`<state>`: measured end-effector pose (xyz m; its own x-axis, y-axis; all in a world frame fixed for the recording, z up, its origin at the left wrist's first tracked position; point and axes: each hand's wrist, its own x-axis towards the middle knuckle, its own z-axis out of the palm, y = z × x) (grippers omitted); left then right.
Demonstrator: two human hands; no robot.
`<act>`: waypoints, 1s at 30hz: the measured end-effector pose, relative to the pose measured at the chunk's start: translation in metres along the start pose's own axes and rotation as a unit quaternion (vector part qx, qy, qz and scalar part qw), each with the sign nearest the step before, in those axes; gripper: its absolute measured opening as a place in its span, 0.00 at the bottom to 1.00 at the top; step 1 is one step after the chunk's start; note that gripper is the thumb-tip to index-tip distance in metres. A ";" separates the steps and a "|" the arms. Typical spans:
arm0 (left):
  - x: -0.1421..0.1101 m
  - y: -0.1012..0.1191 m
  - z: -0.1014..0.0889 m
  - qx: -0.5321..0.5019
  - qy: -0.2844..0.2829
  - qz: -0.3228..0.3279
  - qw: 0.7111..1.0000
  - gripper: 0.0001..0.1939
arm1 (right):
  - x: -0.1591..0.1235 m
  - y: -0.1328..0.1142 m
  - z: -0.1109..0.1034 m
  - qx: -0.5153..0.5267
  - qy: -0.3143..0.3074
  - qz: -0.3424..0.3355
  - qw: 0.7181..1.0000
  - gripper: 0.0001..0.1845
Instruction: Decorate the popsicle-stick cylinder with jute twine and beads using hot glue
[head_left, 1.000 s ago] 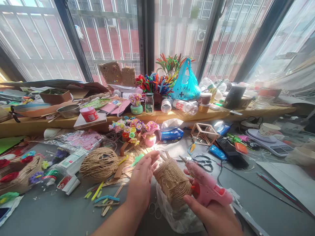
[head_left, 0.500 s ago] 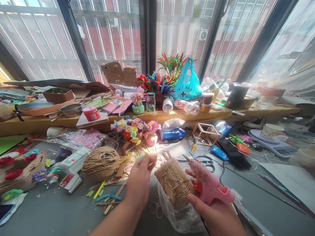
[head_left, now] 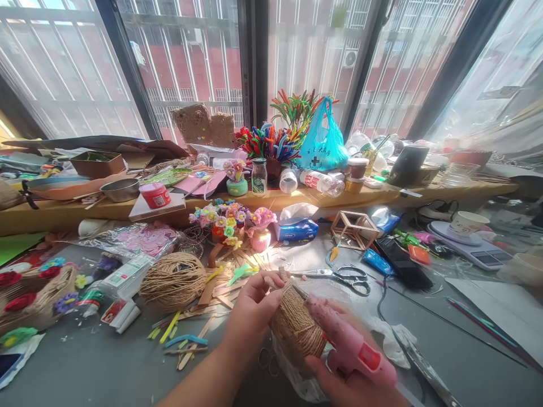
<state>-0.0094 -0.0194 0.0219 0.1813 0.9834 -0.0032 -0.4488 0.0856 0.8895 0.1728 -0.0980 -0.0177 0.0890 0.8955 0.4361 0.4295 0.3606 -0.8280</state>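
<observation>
A roughly cylindrical object wrapped in jute twine (head_left: 299, 325) is held tilted in front of me. My left hand (head_left: 258, 302) is closed at its upper left edge, thumb and fingers pinching there. A pink hot glue gun (head_left: 350, 342) is in my right hand (head_left: 339, 376), its nozzle close against the twine near the top of the wrapped object. The right thumb also touches the object's lower side; the other right fingers are mostly hidden behind the gun. Crumpled clear plastic (head_left: 303, 387) lies beneath.
A ball of jute twine (head_left: 173, 281) and wooden craft sticks (head_left: 197, 342) lie to the left. Beyond my hands are black scissors (head_left: 354, 277), a blue tissue pack (head_left: 297, 230) and a small wooden cube frame (head_left: 355, 230). A white kitchen scale (head_left: 479, 249) stands at right.
My left hand has moved right and down onto the wrapped object, which is now more upright. The glue gun has shifted slightly left and down, its nozzle nearer the twine.
</observation>
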 end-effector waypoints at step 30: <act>0.000 -0.004 -0.001 0.047 -0.026 -0.033 0.998 0.17 | 0.008 -0.011 -0.028 0.022 -0.056 0.066 0.996 0.21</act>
<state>-0.0084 -0.0194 0.0182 0.2534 0.9664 -0.0426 -0.3509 0.1329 0.9269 0.1938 -0.1023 0.0044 0.0399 0.9583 0.2830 0.3804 0.2473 -0.8911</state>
